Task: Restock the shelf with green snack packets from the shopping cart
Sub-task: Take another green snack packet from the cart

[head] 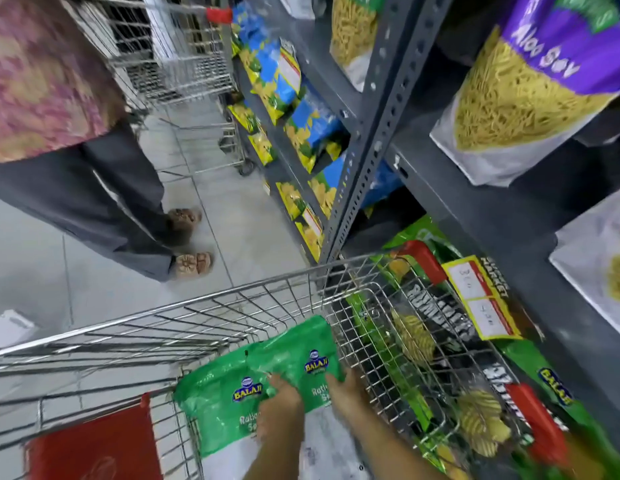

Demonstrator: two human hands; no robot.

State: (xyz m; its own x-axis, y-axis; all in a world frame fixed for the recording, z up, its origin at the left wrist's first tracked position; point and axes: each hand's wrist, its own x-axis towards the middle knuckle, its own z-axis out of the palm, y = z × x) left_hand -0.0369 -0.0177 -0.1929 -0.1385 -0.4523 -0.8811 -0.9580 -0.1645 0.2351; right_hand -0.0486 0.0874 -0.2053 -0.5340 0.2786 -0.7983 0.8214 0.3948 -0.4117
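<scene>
Two green snack packets with a blue and yellow logo lie inside the wire shopping cart (204,306). My left hand (279,408) rests on the near green packet (215,400), fingers curled on its face. My right hand (346,389) grips the far green packet (301,344) at its right edge, close to the cart's wire side. The grey metal shelf (450,199) stands to the right, and its lowest level holds green wafer packets (530,355) with a yellow price tag (481,299).
A person in a patterned top and grey trousers (76,188) stands on the tiled floor to the left. Behind them is a second wire cart (177,64). Blue and yellow snack packets (294,109) fill the far shelves, purple sev packets (530,84) the upper right.
</scene>
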